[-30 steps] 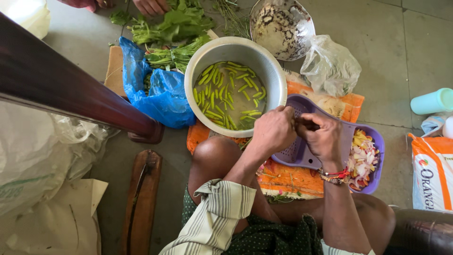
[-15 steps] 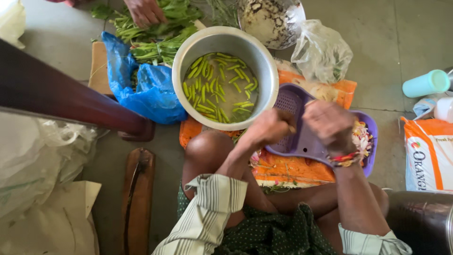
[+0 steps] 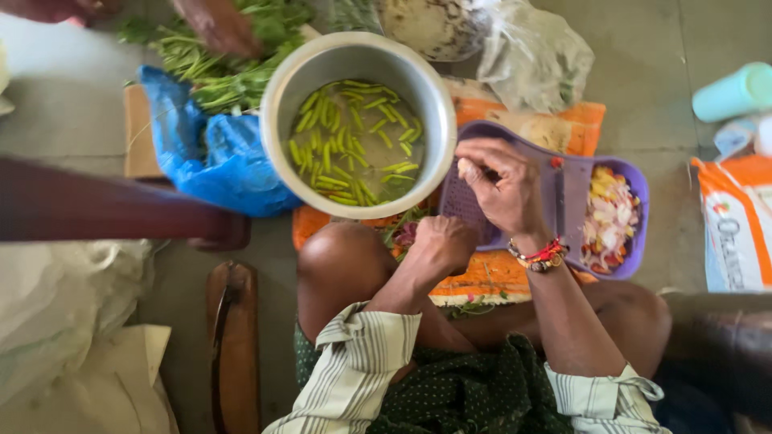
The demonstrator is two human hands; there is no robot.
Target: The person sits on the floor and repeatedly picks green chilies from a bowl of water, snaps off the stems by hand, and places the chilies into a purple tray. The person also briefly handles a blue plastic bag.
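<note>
My right hand (image 3: 503,189), with a red bead bracelet at the wrist, pinches a small pale piece (image 3: 464,167) against the grating face of a purple tray (image 3: 571,185). The tray's right end holds chopped pink, white and yellow vegetables (image 3: 607,217). My left hand (image 3: 438,245) is closed in a fist at the tray's near left corner and seems to grip its edge. Just left of the tray stands a steel pot (image 3: 277,104) with cut green beans (image 3: 354,141) in water. Both rest on an orange mat (image 3: 482,277) over my knees.
Another person's hand (image 3: 221,24) works in leafy greens (image 3: 233,72) beside a blue plastic bag (image 3: 209,161). A clear bag (image 3: 531,56), a teal cup (image 3: 736,90) and an orange-white sack (image 3: 736,225) lie right. A dark wooden bar (image 3: 96,209) and wooden board (image 3: 233,337) lie left.
My right hand has moved up the grater face toward the pot with the pale piece. My left hand has slid down to the tray's near corner. The view has shifted slightly.
</note>
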